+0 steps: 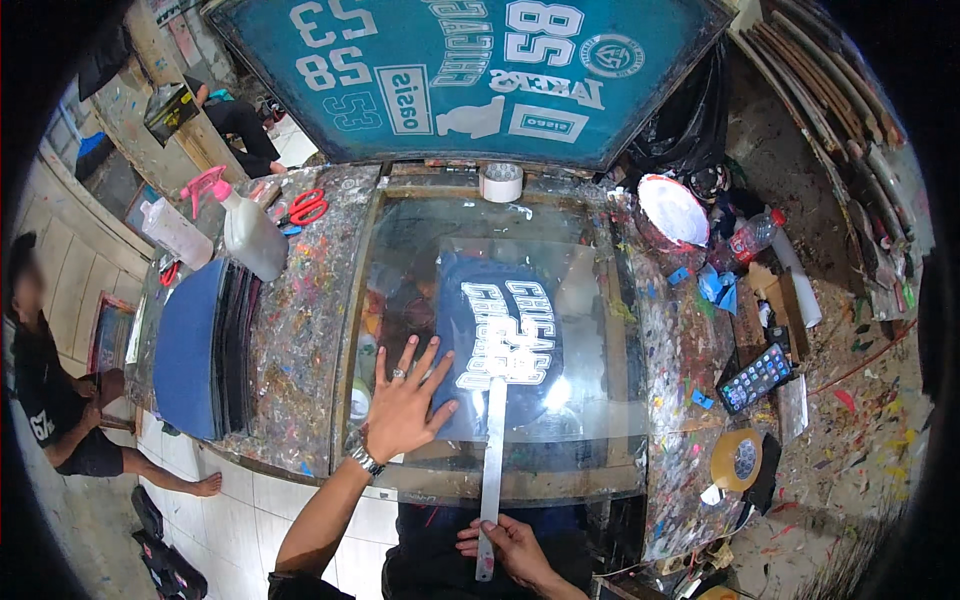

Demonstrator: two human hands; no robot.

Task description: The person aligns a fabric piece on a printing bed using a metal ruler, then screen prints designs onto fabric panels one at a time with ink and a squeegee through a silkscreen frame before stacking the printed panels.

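Note:
My left hand (410,405) lies spread on a glass work surface (390,240), fingers apart, at the left edge of a clear sheet (575,415) over a dark blue piece (470,265). Bold white lettering (518,330) shows on that piece, in overlapping blocks. In my right hand (515,550), below the near edge, is a long steel ruler (492,450); it reaches up over the glass to the lettering.
Behind stands a teal printing screen (460,60); a tape roll (501,188) sits below it. Bottles (255,240), scissors (305,208) and stacked panels (190,350) are left; a paint tub (670,215), phone (755,378) and tape (728,460) right. A person (50,400) is far left.

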